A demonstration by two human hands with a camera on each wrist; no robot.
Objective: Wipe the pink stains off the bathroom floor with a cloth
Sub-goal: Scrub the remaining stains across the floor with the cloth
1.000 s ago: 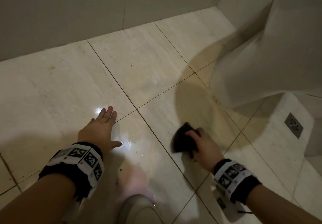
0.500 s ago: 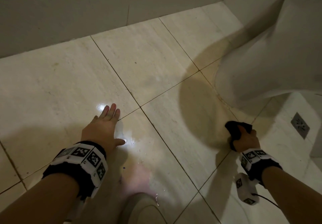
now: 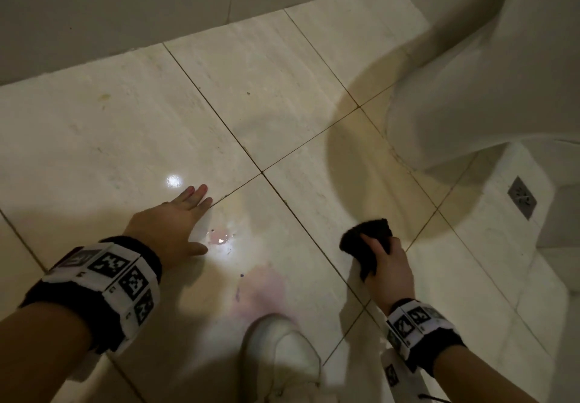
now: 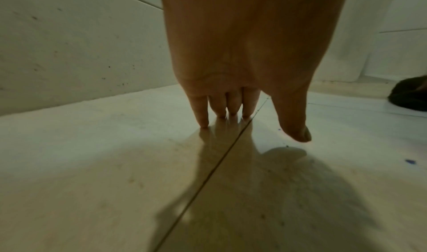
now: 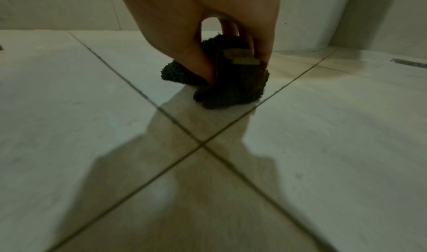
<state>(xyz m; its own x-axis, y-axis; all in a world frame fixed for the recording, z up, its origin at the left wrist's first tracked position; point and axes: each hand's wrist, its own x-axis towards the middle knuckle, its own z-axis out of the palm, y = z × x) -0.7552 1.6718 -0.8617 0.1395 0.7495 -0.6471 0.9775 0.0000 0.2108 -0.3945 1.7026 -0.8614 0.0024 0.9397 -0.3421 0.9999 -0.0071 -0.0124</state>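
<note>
A faint pink stain [image 3: 265, 289] spreads over the beige floor tile in front of my white shoe, and a small pink wet spot [image 3: 219, 239] glistens beside my left thumb. My left hand [image 3: 175, 224] lies flat on the floor, fingers straight, their fingertips [image 4: 204, 124] touching the tile. My right hand [image 3: 387, 269] grips a dark folded cloth [image 3: 367, 241] to the right of the stains, near a tile joint. In the right wrist view the cloth [image 5: 231, 84] is bunched between thumb and fingers, its lower edge on the floor.
A white toilet base [image 3: 470, 95] stands at the right. A floor drain [image 3: 521, 197] sits beyond it on a raised tile. The wall [image 3: 125, 4] runs along the back. My white shoe [image 3: 282, 355] is at the bottom centre. Small blue specks [image 4: 410, 161] dot the tile.
My right hand swept the cloth from the middle tile out to the right toward the toilet, then came back slightly nearer. The left hand stayed flat in place.
</note>
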